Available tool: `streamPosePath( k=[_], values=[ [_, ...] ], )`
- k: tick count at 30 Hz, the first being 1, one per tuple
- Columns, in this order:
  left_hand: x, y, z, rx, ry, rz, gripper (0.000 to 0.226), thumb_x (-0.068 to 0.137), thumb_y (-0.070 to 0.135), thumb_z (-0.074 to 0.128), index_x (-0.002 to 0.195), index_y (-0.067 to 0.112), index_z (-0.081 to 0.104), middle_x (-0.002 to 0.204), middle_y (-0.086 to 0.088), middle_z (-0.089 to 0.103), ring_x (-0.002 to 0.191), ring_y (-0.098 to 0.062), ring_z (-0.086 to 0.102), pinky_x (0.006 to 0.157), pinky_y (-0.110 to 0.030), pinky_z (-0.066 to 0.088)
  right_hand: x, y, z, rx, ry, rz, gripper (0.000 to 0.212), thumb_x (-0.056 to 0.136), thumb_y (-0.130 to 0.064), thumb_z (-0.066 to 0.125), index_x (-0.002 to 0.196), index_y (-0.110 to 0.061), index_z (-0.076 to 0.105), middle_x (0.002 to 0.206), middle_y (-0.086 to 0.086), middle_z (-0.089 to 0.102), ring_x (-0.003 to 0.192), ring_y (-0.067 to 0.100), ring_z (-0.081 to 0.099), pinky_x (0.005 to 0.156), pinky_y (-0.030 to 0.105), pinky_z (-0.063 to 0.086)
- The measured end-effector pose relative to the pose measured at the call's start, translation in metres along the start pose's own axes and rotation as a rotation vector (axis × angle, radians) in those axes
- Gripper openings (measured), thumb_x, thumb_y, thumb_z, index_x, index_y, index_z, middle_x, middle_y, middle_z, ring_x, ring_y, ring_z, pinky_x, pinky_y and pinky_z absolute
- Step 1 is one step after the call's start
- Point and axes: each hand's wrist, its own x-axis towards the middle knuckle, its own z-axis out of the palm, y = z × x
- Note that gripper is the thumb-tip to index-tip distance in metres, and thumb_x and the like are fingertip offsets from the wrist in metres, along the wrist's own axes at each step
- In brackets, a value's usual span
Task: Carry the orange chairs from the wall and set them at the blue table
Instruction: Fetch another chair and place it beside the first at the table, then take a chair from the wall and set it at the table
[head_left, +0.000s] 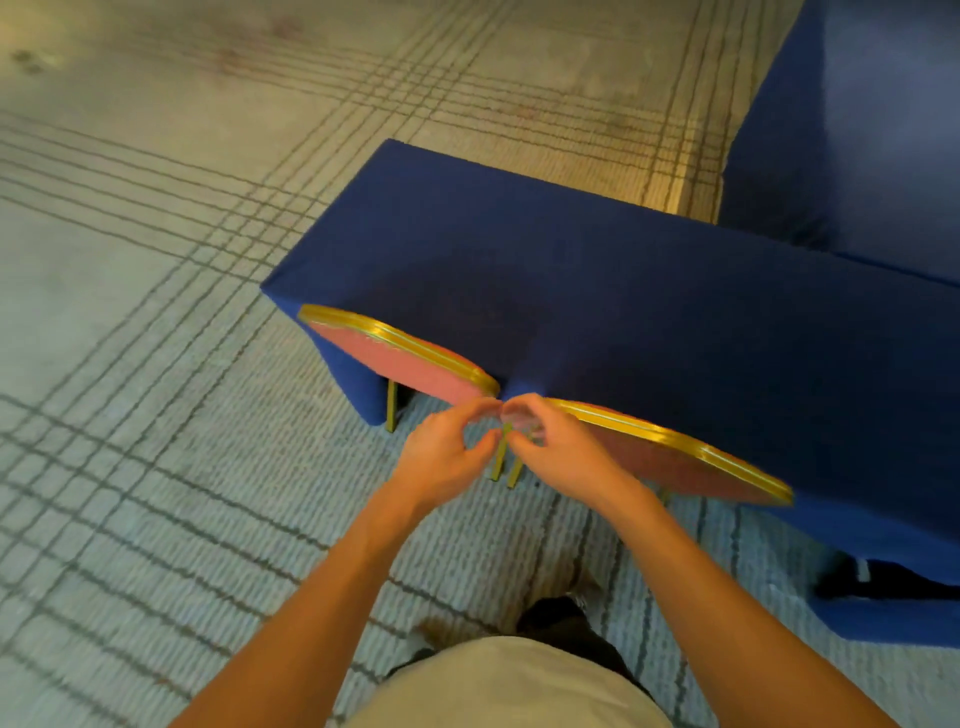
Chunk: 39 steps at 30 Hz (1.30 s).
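Final placement step: left chair (395, 358) and right chair (675, 457) sit tucked at the worktop (623, 286), left hand (447, 452) and right hand (563, 454) close together, apparently pinching the backs' inner corners (blurry); next, square up and release.

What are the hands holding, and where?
Right hand grips the right chair by its backrest's inner top corner. Left hand curls at the left chair corner; grip unclear.
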Motion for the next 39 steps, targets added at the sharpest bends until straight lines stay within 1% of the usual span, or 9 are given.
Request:
streamPosePath(
  k=[4,8,11,14,18,22,27,36,39],
  values=[
    [-0.057,-0.032,-0.054,-0.165,0.150,-0.060,0.039,0.093,0.034,0.063,0.132,0.030,0.064,0.123,0.014,0.070,0.116,-0.003,0.063,0.105,-0.036,0.050,-0.003,-0.061,0.062,0.071,-0.061,-0.084,0.036,0.098,-0.007,0.059,0.113,-0.040,0.058,0.117,-0.024,0.063,0.111,-0.016,0.056,0.097,0.016,0.046],
    [-0.116,-0.062,-0.109,-0.422,0.361,-0.125,0.030,0.098,0.018,0.067,0.127,0.016,0.067,0.122,0.006,0.073,0.115,-0.007,0.067,0.105,-0.031,0.051,0.000,-0.118,0.122,0.185,-0.111,-0.189,0.028,0.100,-0.004,0.058,0.125,-0.016,0.062,0.122,-0.005,0.069,0.111,-0.002,0.063,0.095,0.015,0.047],
    [-0.160,-0.080,-0.150,-0.618,0.544,-0.185,0.023,0.101,0.010,0.063,0.123,0.013,0.068,0.115,0.002,0.076,0.112,-0.009,0.070,0.101,-0.027,0.052,-0.001,-0.163,0.168,0.251,-0.187,-0.249,0.027,0.101,-0.004,0.057,0.125,-0.015,0.063,0.122,-0.002,0.070,0.113,0.005,0.065,0.098,0.023,0.050],
    [-0.195,-0.097,-0.182,-0.767,0.712,-0.228,0.023,0.102,0.011,0.060,0.124,0.011,0.067,0.115,-0.001,0.077,0.115,-0.018,0.070,0.102,-0.030,0.051,0.000,-0.199,0.212,0.241,-0.306,-0.291,0.026,0.102,-0.007,0.057,0.125,-0.018,0.062,0.123,-0.003,0.070,0.116,0.009,0.065,0.103,0.035,0.051],
    [-0.232,-0.118,-0.214,-0.859,0.847,-0.284,0.027,0.105,0.014,0.055,0.130,0.009,0.064,0.120,0.000,0.076,0.114,-0.017,0.070,0.102,-0.033,0.052,0.007,-0.235,0.261,0.349,-0.454,-0.246,0.025,0.104,-0.007,0.056,0.128,-0.013,0.062,0.124,0.004,0.071,0.116,0.019,0.067,0.102,0.047,0.053],
    [-0.265,-0.152,-0.241,-0.980,0.969,-0.341,0.029,0.107,0.022,0.050,0.132,0.013,0.063,0.125,-0.002,0.074,0.118,-0.019,0.069,0.106,-0.043,0.050,0.023,-0.267,0.315,0.428,-0.606,-0.158,0.027,0.105,-0.004,0.049,0.131,-0.005,0.057,0.126,0.012,0.070,0.114,0.025,0.069,0.101,0.047,0.055],
    [-0.285,-0.207,-0.283,-1.097,1.152,-0.388,0.034,0.109,0.026,0.045,0.134,0.010,0.063,0.127,-0.006,0.073,0.119,-0.024,0.068,0.110,-0.052,0.047,0.062,-0.305,0.394,0.411,-0.766,-0.138,0.026,0.104,-0.003,0.049,0.128,-0.009,0.060,0.123,0.011,0.071,0.113,0.026,0.070,0.101,0.048,0.055],
    [-0.284,-0.280,-0.402,-1.220,1.414,-0.426,0.043,0.107,0.031,0.041,0.138,0.006,0.057,0.132,-0.010,0.070,0.123,-0.029,0.066,0.113,-0.055,0.044,0.152,-0.402,0.527,0.550,-1.029,-0.008,0.029,0.105,-0.005,0.047,0.130,-0.009,0.060,0.124,0.014,0.071,0.116,0.033,0.068,0.092,0.041,0.054],
    [-0.293,-0.298,-0.440,-1.226,1.531,-0.425,0.044,0.109,0.030,0.039,0.140,0.005,0.055,0.133,-0.011,0.069,0.124,-0.030,0.065,0.113,-0.054,0.044,0.168,-0.440,0.567,0.555,-1.126,0.030,0.027,0.105,-0.007,0.046,0.128,-0.010,0.061,0.124,0.015,0.071,0.118,0.033,0.067,0.093,0.042,0.055]
  ],
)
